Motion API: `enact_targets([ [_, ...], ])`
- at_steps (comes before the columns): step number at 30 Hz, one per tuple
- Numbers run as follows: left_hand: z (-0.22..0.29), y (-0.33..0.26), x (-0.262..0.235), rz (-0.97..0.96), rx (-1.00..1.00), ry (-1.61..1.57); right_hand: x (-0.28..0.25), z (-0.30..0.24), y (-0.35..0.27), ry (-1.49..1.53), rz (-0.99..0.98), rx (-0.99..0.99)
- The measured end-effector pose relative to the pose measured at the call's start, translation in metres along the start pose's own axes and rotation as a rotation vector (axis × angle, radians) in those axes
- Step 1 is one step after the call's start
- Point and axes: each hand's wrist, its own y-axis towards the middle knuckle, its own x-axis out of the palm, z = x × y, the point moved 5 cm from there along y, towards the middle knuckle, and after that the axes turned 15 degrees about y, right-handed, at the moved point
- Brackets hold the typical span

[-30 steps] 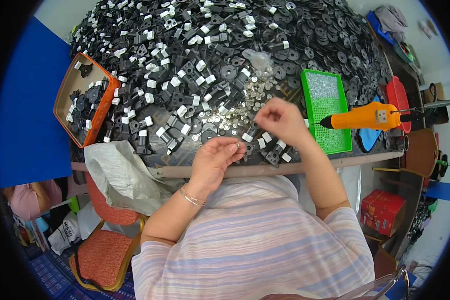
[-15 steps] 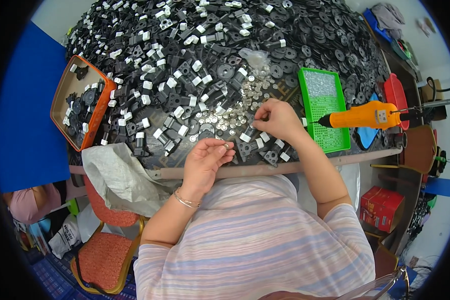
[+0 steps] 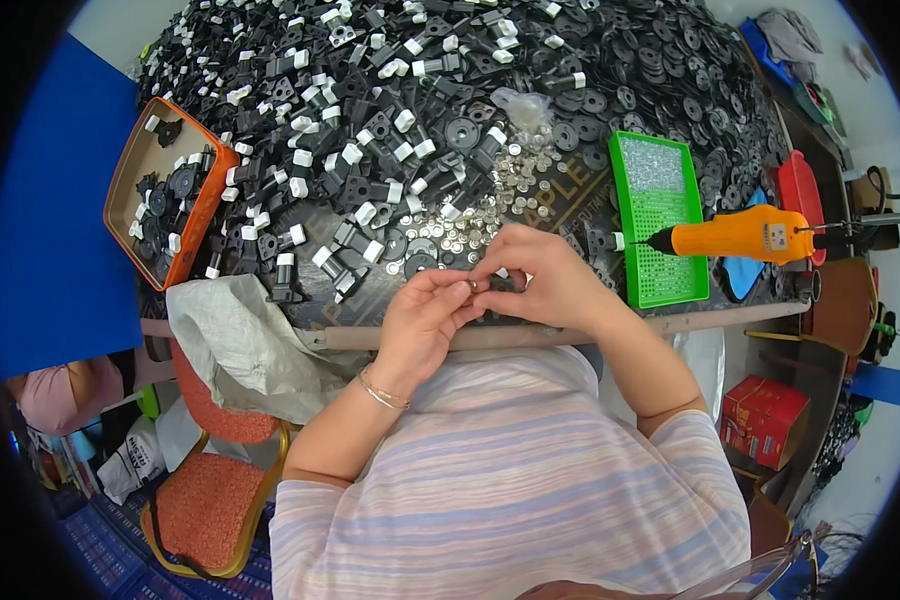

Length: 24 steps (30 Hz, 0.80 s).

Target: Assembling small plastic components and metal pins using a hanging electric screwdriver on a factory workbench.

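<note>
My left hand (image 3: pixel 422 325) is closed in a pinch on a small round metal piece (image 3: pixel 473 286) above the table's near edge. Against its fingertips sits my right hand (image 3: pixel 548 282), its thumb and forefinger bent together; what they hold, if anything, is hidden. Dark plastic shows behind the right fingers, partly covered. Just beyond both hands lies a scatter of small silvery round caps (image 3: pixel 457 232). Black plastic parts with white ends (image 3: pixel 342 262) are strewn left of the caps.
A big heap of black parts and discs (image 3: pixel 660 60) fills the far table. An orange-rimmed box (image 3: pixel 195 232) stands left, a green tray of small pieces (image 3: pixel 660 292) right. An orange electric screwdriver (image 3: pixel 735 236) points over the tray. A whitish sack (image 3: pixel 235 330) hangs at the near edge.
My right hand has moved left and nearer from the black parts, and its fingertips now meet my left hand's. The left hand has shifted slightly right, still pinching the metal piece.
</note>
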Motion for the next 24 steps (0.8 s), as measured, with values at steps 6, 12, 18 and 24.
enact_targets([
  [6,-0.001,-0.002,-0.001,-0.024,0.001,0.003,0.001,0.004,-0.005,-0.013,0.019,0.044],
  [12,-0.004,-0.002,-0.002,-0.038,0.013,0.004,-0.003,0.020,-0.007,0.174,0.051,0.084],
  [18,0.013,-0.003,-0.015,0.107,0.134,0.188,-0.011,0.025,-0.011,-0.189,-0.095,0.185],
  [24,0.024,-0.007,-0.015,0.115,0.240,0.226,-0.008,0.035,-0.011,-0.420,-0.067,0.236],
])
